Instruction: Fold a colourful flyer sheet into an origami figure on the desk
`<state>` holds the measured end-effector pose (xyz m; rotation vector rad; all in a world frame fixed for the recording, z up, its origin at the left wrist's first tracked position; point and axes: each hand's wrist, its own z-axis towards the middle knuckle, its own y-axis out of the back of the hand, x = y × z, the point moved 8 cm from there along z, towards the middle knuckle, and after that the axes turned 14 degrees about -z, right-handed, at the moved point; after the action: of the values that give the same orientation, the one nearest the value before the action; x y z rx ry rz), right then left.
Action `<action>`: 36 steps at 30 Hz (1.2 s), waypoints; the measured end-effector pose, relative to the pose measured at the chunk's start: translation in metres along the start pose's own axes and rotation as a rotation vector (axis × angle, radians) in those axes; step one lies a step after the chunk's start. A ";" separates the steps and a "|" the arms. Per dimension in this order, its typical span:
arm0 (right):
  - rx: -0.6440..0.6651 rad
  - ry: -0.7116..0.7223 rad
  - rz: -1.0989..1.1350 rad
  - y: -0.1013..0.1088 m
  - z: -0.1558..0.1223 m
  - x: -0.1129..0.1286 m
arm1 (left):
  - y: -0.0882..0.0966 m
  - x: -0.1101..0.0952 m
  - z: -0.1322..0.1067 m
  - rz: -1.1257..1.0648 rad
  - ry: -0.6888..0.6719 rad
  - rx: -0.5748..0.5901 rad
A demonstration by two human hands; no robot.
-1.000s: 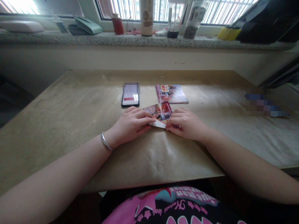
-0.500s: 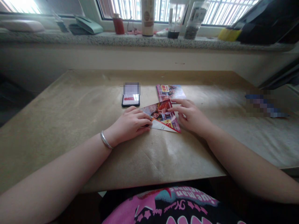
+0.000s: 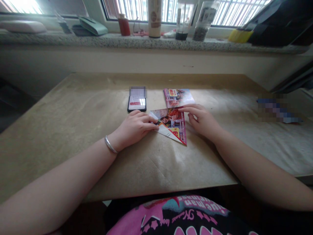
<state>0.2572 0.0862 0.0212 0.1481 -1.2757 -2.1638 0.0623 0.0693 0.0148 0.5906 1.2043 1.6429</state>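
Note:
A colourful printed flyer (image 3: 172, 118) lies on the table in front of me, with two corners folded in so that white strips show and it tapers to the left. My left hand (image 3: 138, 127) is at this narrow left end, its fingers closed over the folds; the thumb is partly hidden. At the upper right corner, my right hand (image 3: 199, 117) touches the flyer with outstretched fingertips, its thumb apart from them. Just behind lies a stack of similar flyers (image 3: 179, 97). Beyond my left hand a phone (image 3: 137, 103) rests face up, screen lit.
The table (image 3: 97, 107) has a pale brown covering. A blurred bluish item (image 3: 278, 111) lies toward its right side. Along the stone windowsill (image 3: 110, 40) stand a red bottle (image 3: 124, 26), a tall cream bottle (image 3: 155, 19), clear containers and a green case (image 3: 93, 26).
The folded flyer has turned slightly clockwise, its lower right corner now nearer me. More of its white upper fold shows beside my left fingers. Both hands have shifted only a little.

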 end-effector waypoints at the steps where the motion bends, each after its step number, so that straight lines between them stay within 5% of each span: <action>1: -0.009 0.001 -0.030 0.001 0.000 0.000 | 0.000 0.001 0.000 0.006 0.012 0.001; 11: -0.071 0.074 -0.367 0.017 -0.003 0.018 | 0.004 0.004 -0.001 0.053 0.160 -0.006; 21: 0.063 0.329 -0.482 0.012 -0.008 0.058 | 0.004 -0.016 0.003 -0.079 0.075 0.050; 27: 0.158 0.354 -0.389 0.001 -0.009 0.058 | -0.005 -0.025 0.005 -0.125 0.052 0.155; 36: 0.294 0.374 -0.076 -0.012 -0.009 0.062 | -0.009 -0.018 0.003 -0.137 0.114 0.163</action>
<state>0.2053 0.0490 0.0196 0.6969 -1.3698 -1.8805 0.0752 0.0548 0.0107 0.5083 1.4403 1.4895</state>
